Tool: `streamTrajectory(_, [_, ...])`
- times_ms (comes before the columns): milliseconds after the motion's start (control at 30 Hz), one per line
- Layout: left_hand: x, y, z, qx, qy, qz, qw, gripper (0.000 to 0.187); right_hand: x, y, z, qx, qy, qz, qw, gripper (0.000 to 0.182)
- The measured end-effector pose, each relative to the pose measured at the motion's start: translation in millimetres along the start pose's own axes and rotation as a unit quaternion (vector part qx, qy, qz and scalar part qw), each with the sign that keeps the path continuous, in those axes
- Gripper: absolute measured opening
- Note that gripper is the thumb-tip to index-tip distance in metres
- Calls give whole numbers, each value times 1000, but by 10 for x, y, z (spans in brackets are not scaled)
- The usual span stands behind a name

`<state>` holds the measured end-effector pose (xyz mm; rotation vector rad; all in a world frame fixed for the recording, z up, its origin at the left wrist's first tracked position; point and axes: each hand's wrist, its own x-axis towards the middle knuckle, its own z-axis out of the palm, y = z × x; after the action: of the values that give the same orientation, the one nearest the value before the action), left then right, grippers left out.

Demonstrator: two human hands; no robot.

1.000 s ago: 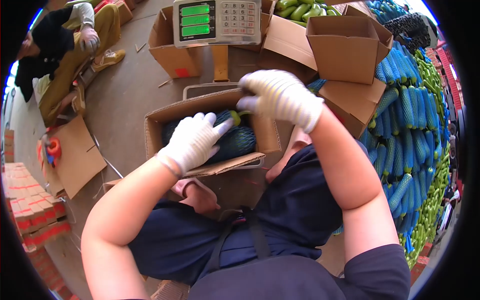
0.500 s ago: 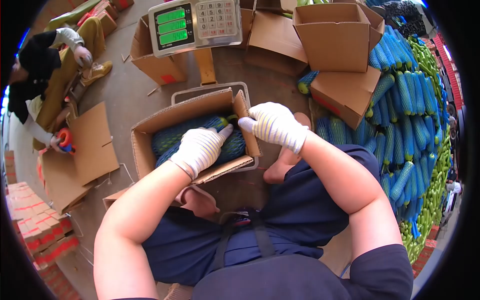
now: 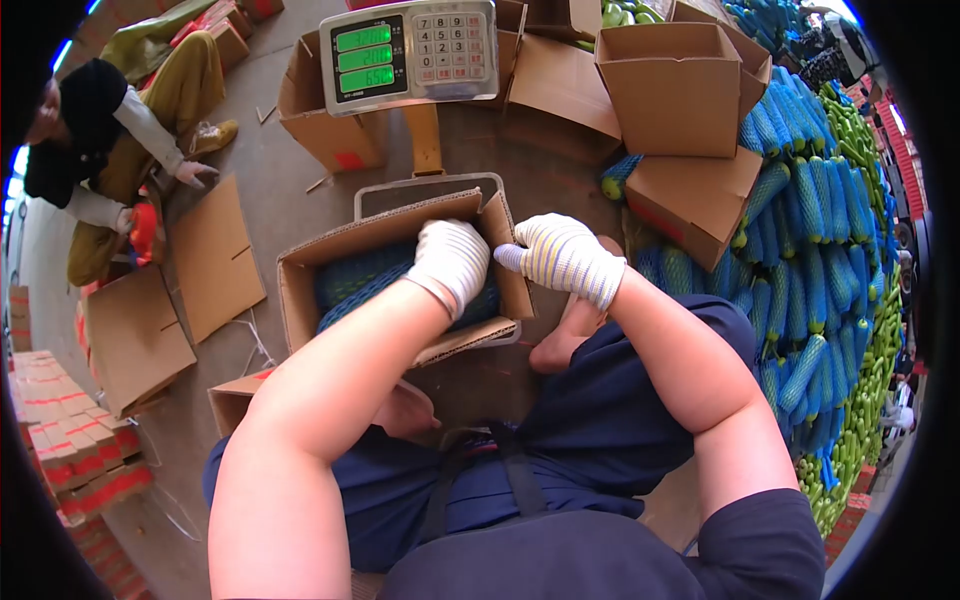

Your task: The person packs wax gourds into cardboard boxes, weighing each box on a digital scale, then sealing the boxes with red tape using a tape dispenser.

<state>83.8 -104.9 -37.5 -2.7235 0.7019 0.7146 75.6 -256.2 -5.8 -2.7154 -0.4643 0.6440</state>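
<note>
An open cardboard box (image 3: 300, 305) stands on the scale platform (image 3: 372, 205) in front of me. Inside lie green vegetables in blue net sleeves (image 3: 350, 280). My left hand (image 3: 450, 262), in a white striped glove, reaches down into the right part of the box; its fingertips are hidden against the inner wall. My right hand (image 3: 565, 258), gloved too, is closed on the box's right flap, with thumb and fingers at its upper edge. Above the box, the scale display (image 3: 410, 55) shows lit green digits.
At the left a seated co-worker (image 3: 110, 150) holds a red tape dispenser (image 3: 145, 232) near flattened cardboard (image 3: 215, 260). Netted vegetables (image 3: 800, 290) are piled at the right, beside empty boxes (image 3: 670, 90). Packed cartons (image 3: 75, 430) stand at the lower left.
My left hand has moved right and deeper towards the box's right wall. The display digits differ. The co-worker's arm has shifted, and the cardboard beside that person has opened apart.
</note>
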Motion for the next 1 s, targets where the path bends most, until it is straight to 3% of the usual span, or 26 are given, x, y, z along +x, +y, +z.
streamTrajectory(100, [91,-121,127,-74,77,-17,994,24,-14,35,-53,34,-51,14,998,44])
streamTrajectory(233, [291,-20,123,-93,-39,-104,989,27,-26,125,77,49,-14,10,999,44])
streamTrajectory(400, [497,-1,95,-150,-35,-157,975,28,-10,67,-27,72,38,6,997,43])
streamTrajectory(500, [275,-147,156,-162,42,-43,985,29,-11,-25,23,106,6,-44,993,44])
streamTrajectory(567, [-216,-304,-29,-199,15,26,979,22,-4,-127,-6,136,-84,-66,985,48])
streamTrajectory(667, [-829,-665,61,-331,220,133,908,29,31,-73,158,206,-115,-123,964,42])
streamTrajectory(700, [-1050,-811,-16,-355,222,130,899,28,57,-83,245,162,-91,-152,971,37])
streamTrajectory(767, [-1453,-1114,7,-361,290,39,885,24,38,-208,333,44,-60,-152,986,33])
streamTrajectory(800, [-1637,-1220,31,-361,302,-62,880,15,28,-296,352,-7,-52,-138,989,32])
streamTrajectory(833, [-1805,-1379,89,-297,266,-134,907,14,52,-380,347,-35,-59,-117,991,32])
streamTrajectory(867, [-1957,-1504,209,-252,225,-152,929,18,103,-450,334,-63,-64,-98,991,32])
streamTrajectory(933, [-2107,-1625,395,-318,33,-136,938,19,201,-477,301,-71,-71,-97,990,32])
streamTrajectory(967, [-2118,-1553,390,-391,-20,-111,914,21,244,-513,246,-83,-90,-95,988,33])
streamTrajectory(1000, [-2064,-1508,461,-450,-3,-95,888,24,264,-547,218,-96,-109,-91,985,33])
